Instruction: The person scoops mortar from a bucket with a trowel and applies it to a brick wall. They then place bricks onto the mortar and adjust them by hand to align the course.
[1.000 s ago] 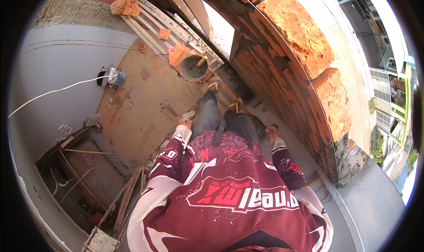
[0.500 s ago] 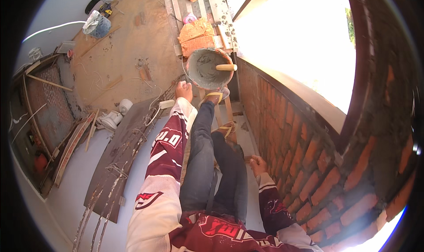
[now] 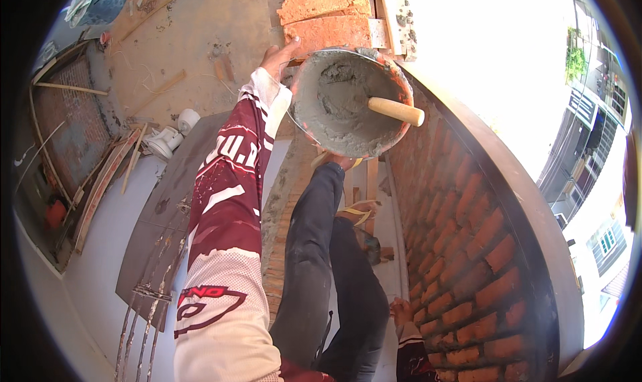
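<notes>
A bucket (image 3: pixel 311 124) of wet grey mortar (image 3: pixel 348 81) stands before my feet, its thin wire handle along the left rim. A tool's thick wooden handle (image 3: pixel 396 111) lies across the right rim; its working end is sunk in the mortar and hidden. My left hand (image 3: pixel 278 59) is at the near left corner of an orange brick (image 3: pixel 324 35), just left of the rim, one finger stretched out toward the brick. Other fingers are partly hidden. Low beside my right knee, my right hand (image 3: pixel 402 311) hangs with curled fingers, and nothing shows in it.
Another rough orange brick (image 3: pixel 324 1) lies beyond. A brick wall (image 3: pixel 461 248) with a ledge (image 3: pixel 508 161) runs along my right, beside a bright opening. Rusty rebar (image 3: pixel 150 308) and a dark board (image 3: pixel 164 228) lie at left. A blue bucket (image 3: pixel 107 4) stands far left.
I have leaned closer, so the bucket and bricks look larger. My left hand has moved forward from beside the bucket to the brick's corner. My right arm sits lower in view.
</notes>
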Available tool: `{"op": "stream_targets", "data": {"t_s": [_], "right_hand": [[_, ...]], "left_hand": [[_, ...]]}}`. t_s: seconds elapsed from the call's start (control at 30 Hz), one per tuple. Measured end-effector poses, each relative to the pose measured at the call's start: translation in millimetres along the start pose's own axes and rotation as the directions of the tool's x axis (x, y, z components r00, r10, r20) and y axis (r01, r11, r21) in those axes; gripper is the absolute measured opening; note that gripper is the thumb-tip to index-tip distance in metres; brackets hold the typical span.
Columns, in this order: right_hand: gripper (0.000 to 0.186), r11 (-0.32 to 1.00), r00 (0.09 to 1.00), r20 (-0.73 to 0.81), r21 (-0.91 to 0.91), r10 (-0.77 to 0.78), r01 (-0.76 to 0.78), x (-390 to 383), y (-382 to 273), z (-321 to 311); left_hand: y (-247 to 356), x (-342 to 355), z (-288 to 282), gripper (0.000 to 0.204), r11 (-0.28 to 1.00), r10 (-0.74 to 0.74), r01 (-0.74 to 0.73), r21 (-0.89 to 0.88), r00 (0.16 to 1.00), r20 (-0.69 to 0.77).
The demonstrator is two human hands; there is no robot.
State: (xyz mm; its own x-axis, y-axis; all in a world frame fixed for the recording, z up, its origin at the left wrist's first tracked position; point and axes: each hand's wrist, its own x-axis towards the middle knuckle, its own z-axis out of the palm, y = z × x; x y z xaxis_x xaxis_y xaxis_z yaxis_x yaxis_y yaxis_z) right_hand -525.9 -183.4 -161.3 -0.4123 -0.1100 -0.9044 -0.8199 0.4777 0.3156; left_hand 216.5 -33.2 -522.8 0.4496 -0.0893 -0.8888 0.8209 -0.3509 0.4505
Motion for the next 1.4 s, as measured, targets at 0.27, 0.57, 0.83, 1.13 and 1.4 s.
{"op": "stream_targets", "data": {"t_s": [0.27, 0.57, 0.83, 1.13, 1.4], "right_hand": [[0.034, 0.997, 1.000, 0.010, -0.075, -0.021, 0.022, -26.6, -11.9, 10.8], [0.033, 0.979, 0.989, 0.008, 0.144, -0.145, 0.143, -21.5, -72.7, 10.9], [0.038, 0.780, 0.802, 0.058, 0.283, -0.595, 0.558, -65.1, -268.9, 75.6], [0.075, 0.454, 0.372, 0.434, 0.890, -0.821, -0.037, -114.2, -470.6, 132.0], [0.070, 0.164, 0.781, 0.016, 0.980, -0.624, 0.110, -76.8, -341.6, 106.2]], "left_hand": [[16.7, 6.9, 13.6, 0.063, 0.995, -0.093, 0.092, 0.033, 0.994, 0.060], [42.0, -28.2, 22.1, 0.066, 0.970, -0.099, 0.150, -0.194, 0.963, 0.251], [120.1, -81.4, 83.1, 0.073, 0.798, 0.438, -0.329, 0.505, 0.892, -0.111], [74.5, -293.2, 132.1, 0.053, 0.350, 0.845, -0.766, 0.539, 0.507, 0.172], [26.1, -365.1, 163.7, 0.054, -0.137, 0.572, -0.904, 0.405, 0.262, 0.778]]}}
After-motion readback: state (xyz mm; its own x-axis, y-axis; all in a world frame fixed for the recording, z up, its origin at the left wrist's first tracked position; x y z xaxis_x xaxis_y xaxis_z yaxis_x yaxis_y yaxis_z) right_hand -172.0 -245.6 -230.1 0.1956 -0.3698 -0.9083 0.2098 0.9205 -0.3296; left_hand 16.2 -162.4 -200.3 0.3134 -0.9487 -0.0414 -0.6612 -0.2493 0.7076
